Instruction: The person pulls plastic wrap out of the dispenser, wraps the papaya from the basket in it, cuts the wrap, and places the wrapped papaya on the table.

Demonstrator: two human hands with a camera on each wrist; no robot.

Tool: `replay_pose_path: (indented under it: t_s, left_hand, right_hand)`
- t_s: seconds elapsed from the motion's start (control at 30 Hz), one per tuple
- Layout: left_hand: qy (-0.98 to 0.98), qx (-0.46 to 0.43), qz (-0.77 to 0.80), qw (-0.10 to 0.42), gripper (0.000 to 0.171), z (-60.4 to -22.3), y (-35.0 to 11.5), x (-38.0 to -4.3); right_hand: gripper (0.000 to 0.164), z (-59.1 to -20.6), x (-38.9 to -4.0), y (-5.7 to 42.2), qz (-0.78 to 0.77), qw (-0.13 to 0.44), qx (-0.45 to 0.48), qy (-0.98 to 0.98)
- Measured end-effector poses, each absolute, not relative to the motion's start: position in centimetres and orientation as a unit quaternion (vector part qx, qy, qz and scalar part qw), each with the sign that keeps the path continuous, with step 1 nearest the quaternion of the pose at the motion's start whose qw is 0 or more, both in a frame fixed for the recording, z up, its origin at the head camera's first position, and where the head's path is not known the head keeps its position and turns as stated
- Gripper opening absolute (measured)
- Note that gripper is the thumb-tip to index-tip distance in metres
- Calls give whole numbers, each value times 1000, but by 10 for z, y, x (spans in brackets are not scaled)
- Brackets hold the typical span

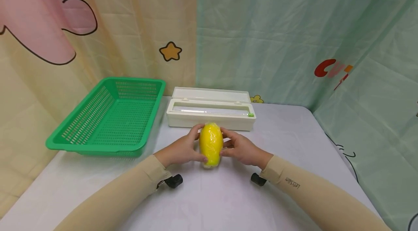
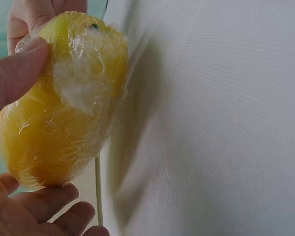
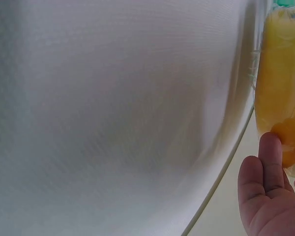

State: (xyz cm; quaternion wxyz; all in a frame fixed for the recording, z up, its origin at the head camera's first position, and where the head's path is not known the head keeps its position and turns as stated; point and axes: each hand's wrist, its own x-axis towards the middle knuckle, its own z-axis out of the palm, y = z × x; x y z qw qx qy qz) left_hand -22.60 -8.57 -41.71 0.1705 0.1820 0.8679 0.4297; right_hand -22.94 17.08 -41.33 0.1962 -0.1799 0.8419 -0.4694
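Observation:
A yellow fruit, mango-like in shape, is wrapped in clear cling film at the middle of the table. My left hand holds it from the left, thumb near the close end and fingers toward the far end. From the other side my right hand grips it with thumb and fingertips. In the left wrist view, the crinkled film on the fruit is bunched on one face. Only part of the fruit shows in the right wrist view, with right-hand fingers against it.
Just beyond the hands stands a white cling film dispenser with its lid raised. A green plastic basket sits at the back left. White cloth covers the table, and printed curtains hang behind and at the sides.

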Motion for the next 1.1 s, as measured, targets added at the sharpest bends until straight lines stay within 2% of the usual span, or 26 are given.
replay_pose_path:
  t_s: [0.83, 1.1]
  left_hand:
    - [876, 204, 397, 180, 109, -425, -98, -231]
    - [872, 226, 398, 174, 111, -427, -98, -231]
  right_hand:
    - [89, -420, -231, 164, -393, 164, -190, 885]
    - [87, -417, -229, 164, -399, 158, -195, 882]
